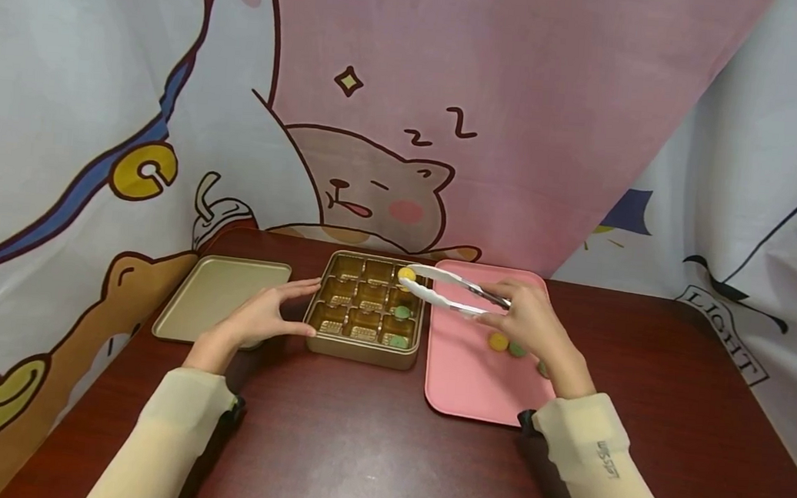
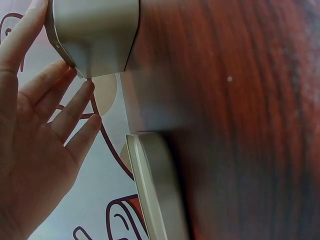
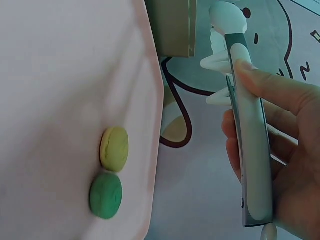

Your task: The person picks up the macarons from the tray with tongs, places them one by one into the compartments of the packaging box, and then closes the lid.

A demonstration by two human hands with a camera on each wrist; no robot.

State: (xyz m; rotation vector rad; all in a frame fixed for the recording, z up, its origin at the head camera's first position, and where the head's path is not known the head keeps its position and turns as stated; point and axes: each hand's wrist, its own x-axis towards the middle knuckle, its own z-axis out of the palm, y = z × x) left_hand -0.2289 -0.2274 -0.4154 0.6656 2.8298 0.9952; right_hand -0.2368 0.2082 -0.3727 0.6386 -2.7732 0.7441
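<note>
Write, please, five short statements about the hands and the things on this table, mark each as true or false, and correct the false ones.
1. The right hand holds the tongs. True.
2. The left hand touches the pink tray. False: the left hand touches the gold box.
3. In the head view, two green macarons lie in the box's right column. True.
4. The tongs' tips are over the pink tray. False: they are at the box's back-right compartment, with a yellow macaron.
5. The pink tray holds only yellow macarons. False: green ones lie there too.
</note>
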